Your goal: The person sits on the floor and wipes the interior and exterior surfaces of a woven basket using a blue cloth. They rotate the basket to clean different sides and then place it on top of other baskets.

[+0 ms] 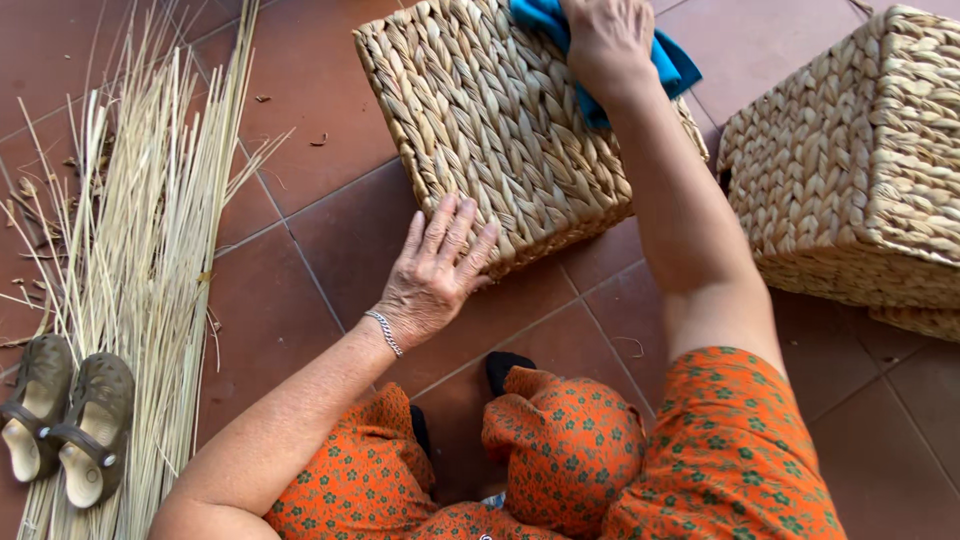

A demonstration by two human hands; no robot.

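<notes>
Red floor tiles (300, 290) carry my woven basket (500, 120) at twelve o'clock. It looks light, stiff and rough, best steadied at its edges. Left hand (435, 270) lies flat and open on its near corner; right hand (605, 40) presses a blue cloth (675, 65) onto it. I cannot see inside.

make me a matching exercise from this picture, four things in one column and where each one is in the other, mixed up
Things:
1. blue cloth
2. pair of sandals
3. bundle of pale reeds
4. left hand

Places:
A. flat against the near edge of the woven basket
B. spread out on the tiled floor at the far left
C. under the right hand on top of the basket
D. bottom left corner, beside the reeds

Pairs: 1-C, 2-D, 3-B, 4-A
</notes>
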